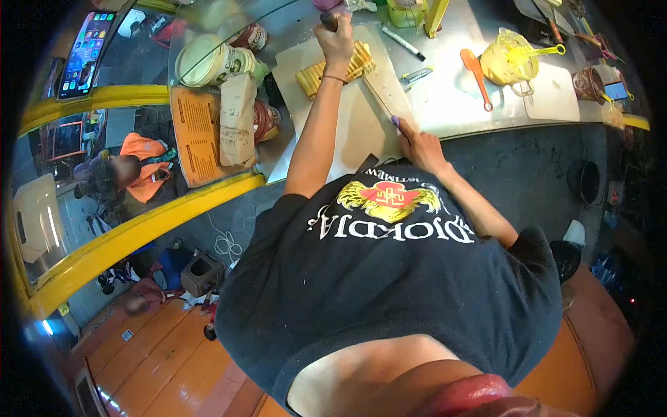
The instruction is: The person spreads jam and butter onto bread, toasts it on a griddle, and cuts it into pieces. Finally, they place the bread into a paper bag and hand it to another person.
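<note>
Grilled, ridged toast (310, 81) lies on a sheet of brown paper (347, 128) on the metal counter. My left hand (337, 45) is over the toast, closed around a dark-handled tool (328, 21); the tool's working end is hidden behind the hand and wrist. My right hand (422, 148), nearer my body, grips a long, thin knife-like tool (380, 95). Its far end reaches the right edge of the toast. Right of the paper lie a marker (403, 43) and a box cutter (417, 75).
An orange spatula (475, 78), a tub of yellow spread (511, 59) and a white board (552, 97) occupy the counter's right. Tubs (215, 61) and a cardboard sheet (196, 135) stand left, by a yellow frame (146, 219). A person in orange (144, 167) is beyond.
</note>
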A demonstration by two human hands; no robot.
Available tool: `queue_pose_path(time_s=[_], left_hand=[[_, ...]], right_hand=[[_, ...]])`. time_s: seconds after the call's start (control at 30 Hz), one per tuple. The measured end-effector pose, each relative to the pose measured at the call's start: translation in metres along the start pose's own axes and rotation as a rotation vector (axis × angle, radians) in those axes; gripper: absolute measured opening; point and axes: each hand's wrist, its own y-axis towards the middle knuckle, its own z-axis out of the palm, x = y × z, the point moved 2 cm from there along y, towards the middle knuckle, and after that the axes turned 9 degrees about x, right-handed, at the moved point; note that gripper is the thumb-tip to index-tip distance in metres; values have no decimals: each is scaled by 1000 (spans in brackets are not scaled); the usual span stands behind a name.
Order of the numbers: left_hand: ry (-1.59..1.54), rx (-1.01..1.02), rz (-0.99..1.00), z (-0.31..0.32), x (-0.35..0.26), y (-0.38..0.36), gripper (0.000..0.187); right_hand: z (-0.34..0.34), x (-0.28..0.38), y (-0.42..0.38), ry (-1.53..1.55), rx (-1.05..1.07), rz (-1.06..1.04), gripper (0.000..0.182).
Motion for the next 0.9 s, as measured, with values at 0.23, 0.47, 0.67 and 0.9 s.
queue_pose_path(time_s=[0.23, 0.47, 0.67, 0.9], left_hand=[[11, 71, 43, 0, 12, -5, 41], [-75, 88, 2, -7, -13, 9, 42], [-182, 230, -53, -26, -73, 9, 40], [7, 125, -112, -19, -17, -6, 40]], right_hand=[[5, -4, 5, 64, -7, 12, 43], [-56, -11, -90, 183, 137, 125, 52], [-67, 10, -73, 168, 104, 56, 50], [-50, 34, 39, 128, -30, 11, 38]])
